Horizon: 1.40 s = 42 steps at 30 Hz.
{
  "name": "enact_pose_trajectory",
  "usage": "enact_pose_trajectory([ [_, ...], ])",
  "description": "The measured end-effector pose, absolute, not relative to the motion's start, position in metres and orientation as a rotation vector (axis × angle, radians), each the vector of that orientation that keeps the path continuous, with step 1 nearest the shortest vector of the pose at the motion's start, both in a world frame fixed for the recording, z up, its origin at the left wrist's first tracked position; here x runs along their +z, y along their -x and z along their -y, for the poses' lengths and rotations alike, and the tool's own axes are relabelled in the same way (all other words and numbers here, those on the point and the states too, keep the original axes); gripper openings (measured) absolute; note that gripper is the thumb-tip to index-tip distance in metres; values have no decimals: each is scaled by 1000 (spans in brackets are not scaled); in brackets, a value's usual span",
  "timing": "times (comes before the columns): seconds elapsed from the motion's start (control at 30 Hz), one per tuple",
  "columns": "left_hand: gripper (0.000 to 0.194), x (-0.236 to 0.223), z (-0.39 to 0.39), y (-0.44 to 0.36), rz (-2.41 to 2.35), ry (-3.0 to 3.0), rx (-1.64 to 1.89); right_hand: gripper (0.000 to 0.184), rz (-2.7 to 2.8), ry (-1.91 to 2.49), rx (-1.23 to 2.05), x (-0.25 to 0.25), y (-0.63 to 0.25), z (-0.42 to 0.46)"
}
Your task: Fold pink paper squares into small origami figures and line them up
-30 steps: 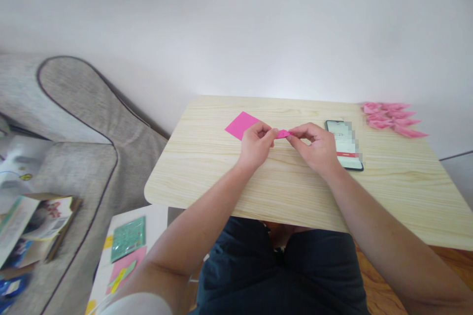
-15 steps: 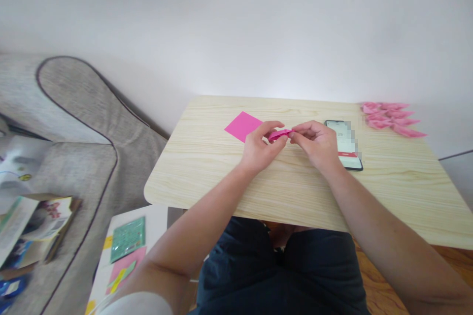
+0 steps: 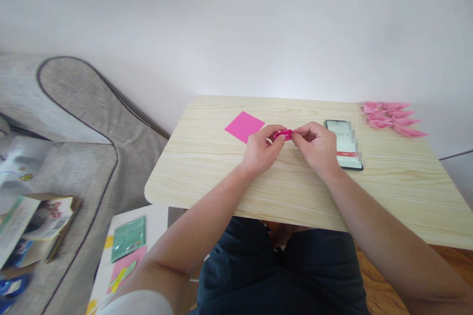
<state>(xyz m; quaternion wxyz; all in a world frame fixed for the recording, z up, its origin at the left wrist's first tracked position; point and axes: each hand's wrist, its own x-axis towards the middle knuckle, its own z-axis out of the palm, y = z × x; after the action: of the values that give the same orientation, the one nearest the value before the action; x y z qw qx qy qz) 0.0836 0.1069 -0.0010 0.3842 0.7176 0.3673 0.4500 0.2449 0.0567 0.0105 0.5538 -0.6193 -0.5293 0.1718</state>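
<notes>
Between my two hands is a small folded piece of bright pink paper (image 3: 283, 134), held just above the table (image 3: 207, 172). My left hand (image 3: 261, 147) pinches its left end between thumb and fingers. The thumb and fingertips of my right hand (image 3: 317, 146) grip the right end. Part of the folded paper is hidden behind the fingers. A flat square pink sheet (image 3: 242, 126) lies behind my left hand, which overlaps its right corner. Beside my right hand lies a phone (image 3: 347, 157) with its screen lit.
Several folded pink paper pieces (image 3: 393, 119) sit in a cluster at the table's back right, by the wall. Left and below, a side surface (image 3: 157, 216) bears a green packet (image 3: 128, 238) and coloured paper. A grey sofa (image 3: 84, 167) holds an open box (image 3: 40, 226).
My left fingers loosened, opened around the folded paper, and have now closed on it again slightly further right. The paper has turned a little. My right hand keeps its pinch, almost in place.
</notes>
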Motion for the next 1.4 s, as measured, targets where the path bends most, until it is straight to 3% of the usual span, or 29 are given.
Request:
enact_pose_trajectory([
  [0.27, 17, -6, -110, -80, -1010, -1899, 1104, 15, 1334, 1492, 522, 9, -248, -61],
  [0.6, 6, -3, -107, -80, -950, -1848, 953, 9, 1418, 1458, 618, 7, -255, -62],
  [1.03, 12, -4, -113, -78, -1096, -1984, 947, 12, 1343, 1546, 681, 0, -263, -68],
  [1.4, 7, -9, -114, -79, -1168, -2133, 842, 4, 1839, 1496, 423, 14, -271, -64],
])
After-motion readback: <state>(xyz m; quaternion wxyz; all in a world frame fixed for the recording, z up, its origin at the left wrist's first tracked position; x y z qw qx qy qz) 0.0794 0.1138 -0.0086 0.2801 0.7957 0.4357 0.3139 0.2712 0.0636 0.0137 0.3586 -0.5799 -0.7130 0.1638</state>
